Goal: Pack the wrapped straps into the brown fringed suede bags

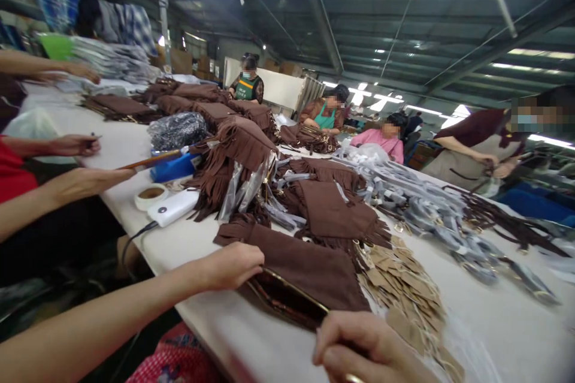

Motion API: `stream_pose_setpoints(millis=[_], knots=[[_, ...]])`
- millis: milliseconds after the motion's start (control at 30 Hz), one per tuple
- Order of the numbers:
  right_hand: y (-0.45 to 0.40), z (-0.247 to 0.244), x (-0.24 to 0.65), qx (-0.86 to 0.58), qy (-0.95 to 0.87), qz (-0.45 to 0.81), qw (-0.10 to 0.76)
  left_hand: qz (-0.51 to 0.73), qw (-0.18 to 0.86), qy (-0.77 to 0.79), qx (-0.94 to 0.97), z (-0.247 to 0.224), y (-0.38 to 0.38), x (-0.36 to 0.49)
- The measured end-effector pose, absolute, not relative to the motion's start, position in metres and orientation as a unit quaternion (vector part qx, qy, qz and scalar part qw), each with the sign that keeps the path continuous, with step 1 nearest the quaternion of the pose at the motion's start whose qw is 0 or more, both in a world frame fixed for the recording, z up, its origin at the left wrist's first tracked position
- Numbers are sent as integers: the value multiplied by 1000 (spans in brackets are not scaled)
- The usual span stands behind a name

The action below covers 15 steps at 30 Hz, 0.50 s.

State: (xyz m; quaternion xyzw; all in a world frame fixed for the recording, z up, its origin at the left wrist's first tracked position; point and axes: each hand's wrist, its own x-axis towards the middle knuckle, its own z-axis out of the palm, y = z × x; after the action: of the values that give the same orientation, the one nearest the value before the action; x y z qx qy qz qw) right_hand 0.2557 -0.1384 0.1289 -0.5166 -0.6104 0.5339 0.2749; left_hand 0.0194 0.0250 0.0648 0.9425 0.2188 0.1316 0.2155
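A dark brown bag (pixel 305 269) lies at the table's near edge, its zippered mouth facing me and partly open, with gold teeth along the edges. My left hand (pixel 236 266) is closed on the bag at the left end of the opening. At the opening's right end my right hand (pixel 363 341) has its fingers curled; what they pinch is hidden, and a bit of gold metal shows beneath them. Beyond the bag lie fringed brown bags (pixel 332 209). Brown paper tags (pixel 404 287) with white strings are heaped to its right.
A white device (pixel 173 208) with a cable and a tape roll (pixel 151 196) sit left of the bags. Wrapped straps (pixel 431 209) spread across the right. Another person's hands (pixel 90 182) work at left; several people stand around the table (pixel 507 323).
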Motion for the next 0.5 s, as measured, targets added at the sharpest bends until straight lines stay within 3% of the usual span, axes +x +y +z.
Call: stream_pose_setpoints(millis=[67,200,500], knots=[[-121,109,235,-521,-679,448,259,141,230,237,933,69,34,24],[-99,71,215,-513,-738,311,309,155,256,251,921,70,36,26],[-91,36,207,-566,-681,346,309,267,318,223,882,46,26,24]])
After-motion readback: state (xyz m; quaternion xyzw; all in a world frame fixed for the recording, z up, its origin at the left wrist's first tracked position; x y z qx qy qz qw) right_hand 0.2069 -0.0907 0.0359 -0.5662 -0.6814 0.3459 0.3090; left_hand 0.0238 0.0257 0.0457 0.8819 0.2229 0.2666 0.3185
